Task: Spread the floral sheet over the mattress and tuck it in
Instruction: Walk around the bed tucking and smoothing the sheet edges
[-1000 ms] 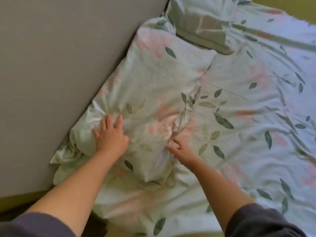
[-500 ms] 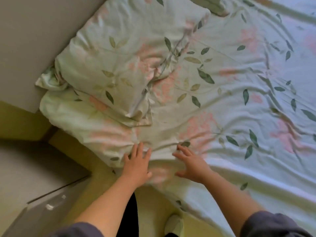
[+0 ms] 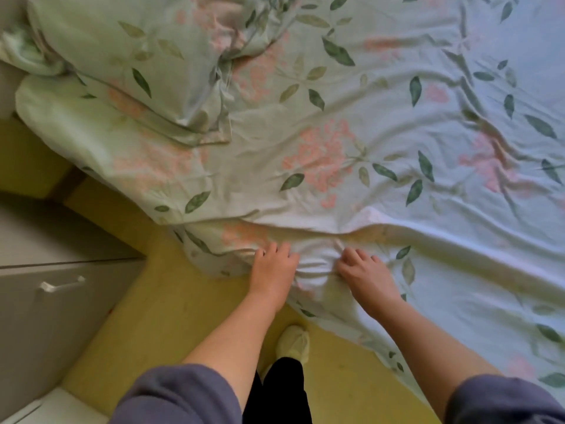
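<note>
Both hands grab the sheet at its near edge: left hand and right hand each clutch fabric, with a bunched fold between them. The sheet covers the mattress, all wrinkly, and its hem hangs toward the floor.

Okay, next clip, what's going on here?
A person stands at the bed's side, left hand and right hand gripping the hanging edge of the floral sheet, fabric bunched between them. The sheet is spread but wrinkled, and this edge is not yet tucked. A matching pillow lies top left.
</note>
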